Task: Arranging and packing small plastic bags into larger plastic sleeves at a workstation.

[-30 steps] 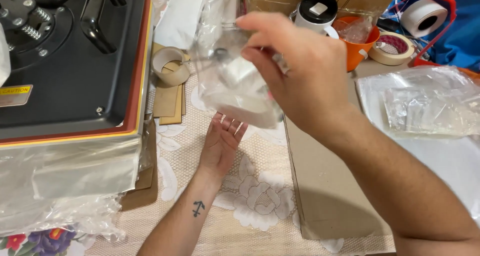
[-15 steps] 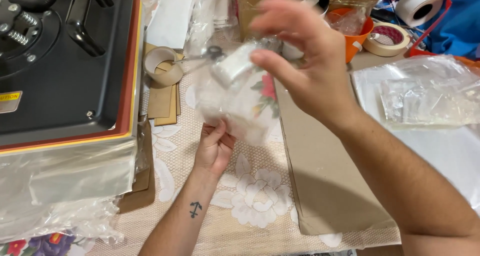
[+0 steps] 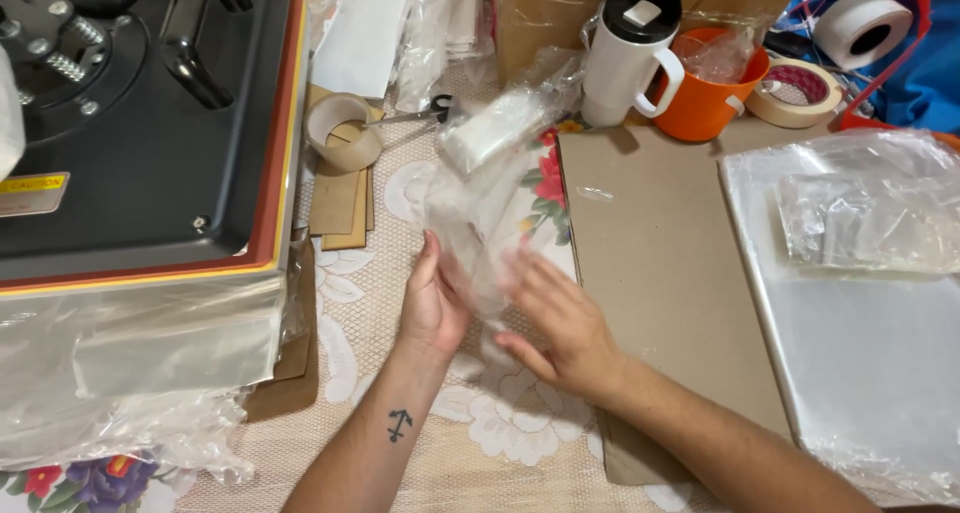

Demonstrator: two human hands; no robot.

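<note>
Two bare hands are seen from the head camera, both closed on one clear plastic bag (image 3: 480, 198) above the floral tabletop (image 3: 500, 413). The bag's lower end is pinched by the left hand (image 3: 432, 303) and pressed by the right hand (image 3: 555, 323). Its long axis is tilted up and away toward a white mug (image 3: 628, 53), with a pale packet inside near the top.

Clear crinkled plastic bag (image 3: 480, 198) held upright and slightly tilted above the lace tablecloth, a pale whitish rectangular item showing through its upper part, lower end pinched between both hands, top leaning toward the scissors.
</note>
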